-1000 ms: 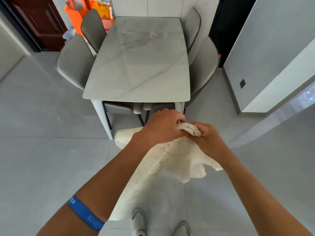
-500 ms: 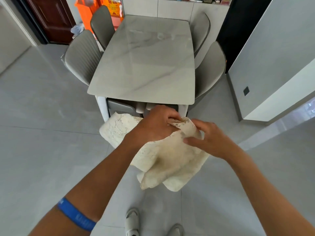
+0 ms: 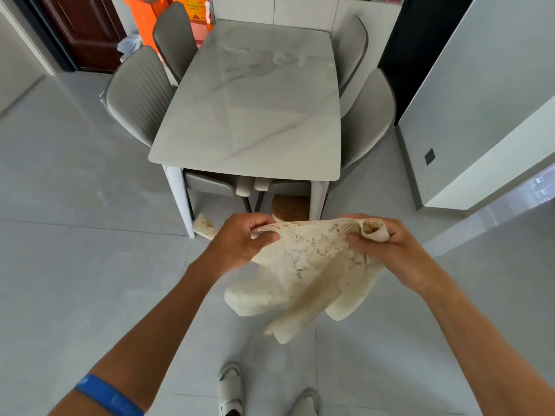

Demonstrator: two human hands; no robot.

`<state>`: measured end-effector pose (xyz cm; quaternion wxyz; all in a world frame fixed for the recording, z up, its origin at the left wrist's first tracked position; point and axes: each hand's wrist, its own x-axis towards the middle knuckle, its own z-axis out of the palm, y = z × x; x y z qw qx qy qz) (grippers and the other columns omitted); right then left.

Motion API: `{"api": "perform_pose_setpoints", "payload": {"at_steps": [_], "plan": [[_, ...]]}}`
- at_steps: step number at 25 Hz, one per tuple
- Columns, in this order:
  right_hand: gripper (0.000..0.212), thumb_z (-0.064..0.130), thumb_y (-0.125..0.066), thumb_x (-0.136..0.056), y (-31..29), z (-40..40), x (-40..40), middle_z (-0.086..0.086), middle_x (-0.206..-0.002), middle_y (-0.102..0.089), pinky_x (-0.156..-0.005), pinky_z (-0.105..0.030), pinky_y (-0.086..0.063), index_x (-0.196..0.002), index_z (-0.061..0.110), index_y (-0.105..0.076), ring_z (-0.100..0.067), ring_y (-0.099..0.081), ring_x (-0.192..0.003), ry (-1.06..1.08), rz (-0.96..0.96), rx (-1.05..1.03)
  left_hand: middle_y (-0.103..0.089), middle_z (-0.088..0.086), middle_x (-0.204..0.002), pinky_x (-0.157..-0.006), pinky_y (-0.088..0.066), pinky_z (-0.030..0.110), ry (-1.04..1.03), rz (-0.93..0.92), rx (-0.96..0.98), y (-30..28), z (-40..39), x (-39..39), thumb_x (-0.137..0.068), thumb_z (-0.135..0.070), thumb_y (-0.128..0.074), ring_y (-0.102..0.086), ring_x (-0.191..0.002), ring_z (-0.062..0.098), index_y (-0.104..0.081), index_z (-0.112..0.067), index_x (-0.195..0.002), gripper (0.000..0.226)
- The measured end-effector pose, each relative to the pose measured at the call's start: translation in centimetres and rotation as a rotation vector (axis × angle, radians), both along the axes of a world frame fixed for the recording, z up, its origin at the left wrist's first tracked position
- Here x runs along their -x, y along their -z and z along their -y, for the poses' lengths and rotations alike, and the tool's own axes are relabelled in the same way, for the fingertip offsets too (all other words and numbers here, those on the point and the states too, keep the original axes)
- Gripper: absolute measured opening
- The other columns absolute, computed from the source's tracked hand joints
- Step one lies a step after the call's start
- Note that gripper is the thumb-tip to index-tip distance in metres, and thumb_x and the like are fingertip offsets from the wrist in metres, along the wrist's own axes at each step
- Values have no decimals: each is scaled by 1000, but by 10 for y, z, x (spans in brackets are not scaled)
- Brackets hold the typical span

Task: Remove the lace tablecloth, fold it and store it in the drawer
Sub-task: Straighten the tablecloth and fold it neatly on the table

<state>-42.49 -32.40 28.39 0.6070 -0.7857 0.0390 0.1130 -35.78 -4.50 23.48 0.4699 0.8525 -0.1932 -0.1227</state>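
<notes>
The cream lace tablecloth hangs bunched in the air in front of me, off the marble table. My left hand pinches its top edge at the left. My right hand grips a gathered corner at the right, and the edge is stretched between the two hands. The folds droop down towards the floor, and one small end of cloth shows behind my left hand by the table leg. No drawer is in view.
Grey chairs stand around the table, two at each side and more tucked under the near end. A brown round object sits under the table. A grey wall corner is to the right. My shoes are on the tiled floor.
My hands have moved apart, stretching the cloth's top edge between them. The cloth has been lifted and gathered, so less of it trails down to the floor.
</notes>
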Motion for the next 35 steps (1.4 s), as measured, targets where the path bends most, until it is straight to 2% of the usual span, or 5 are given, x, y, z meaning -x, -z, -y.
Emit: {"api": "perform_pose_setpoints", "payload": {"at_steps": [5,12,15,25,35], "plan": [[77,3,-56,-71,18,-33,36,0,-135,-59,-101,-48,-49,-137,42,-49,-24,-56,-125,-436,-304,-208,-73,-16,-82,-67,-56,26,106,110,0,-24,-1,-14,-74,5,-75,-70,-78,6,-72,-30,-83,36],[58,65,-74,-64,87,-53,74,16,-105,-62,-72,-28,-49,-111,43,-46,-7,-59,-92,-759,-353,523,-73,-14,-81,-66,-58,34,257,32,-106,-15,-28,16,-78,6,-75,-71,-77,6,-74,-25,-86,32],[44,45,-74,-70,125,-36,93,13,-99,-60,-59,-20,-38,-107,32,-55,-10,-57,-86,-760,-462,789,-70,-27,-84,-65,-52,15,240,-24,-240,9,-50,32,-78,8,-69,-68,-81,-2,-72,-33,-92,43],[39,-2,-70,-66,145,-39,130,6,-59,-41,-53,-14,-23,-59,19,-37,-10,-37,-64,-376,196,720,-62,-8,-110,-84,-45,25,571,-416,-787,149,-46,109,-91,-11,-56,-57,-101,13,-65,-28,-113,30],[28,2,-75,-72,55,-25,105,5,-64,-44,-57,-37,-44,-63,12,-50,-18,-45,-70,-562,298,647,-27,-40,-137,-102,-38,14,400,-268,-152,177,35,125,-95,-33,-59,-39,-128,-8,-57,-17,-133,42]]}}
